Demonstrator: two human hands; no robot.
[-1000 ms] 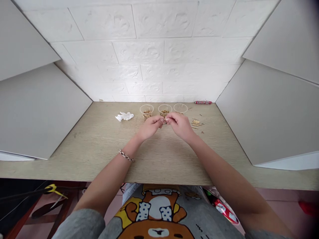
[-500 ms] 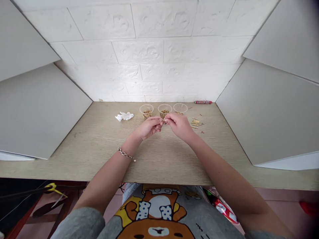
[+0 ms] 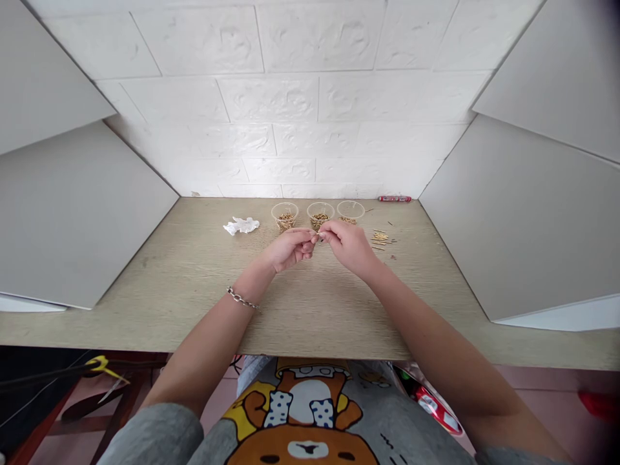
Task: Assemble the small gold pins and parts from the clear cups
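Observation:
My left hand (image 3: pixel 290 248) and my right hand (image 3: pixel 349 245) meet fingertip to fingertip above the wooden table (image 3: pixel 194 284). Between them they pinch a tiny, thin piece (image 3: pixel 318 236) that is too small to make out. Just behind the hands stand three small clear cups: the left cup (image 3: pixel 285 216) and middle cup (image 3: pixel 320 214) hold small gold-brown bits, the right cup (image 3: pixel 351 210) holds only a few. A bracelet (image 3: pixel 241 299) circles my left wrist.
A crumpled white tissue (image 3: pixel 241 225) lies left of the cups. Several loose gold pins (image 3: pixel 381 238) are scattered to the right of my right hand. A red pen-like item (image 3: pixel 394 199) lies by the back wall. Grey panels flank both sides.
Both hands have stayed together at the same spot, shifting only slightly. My left wrist has drawn back a little toward me.

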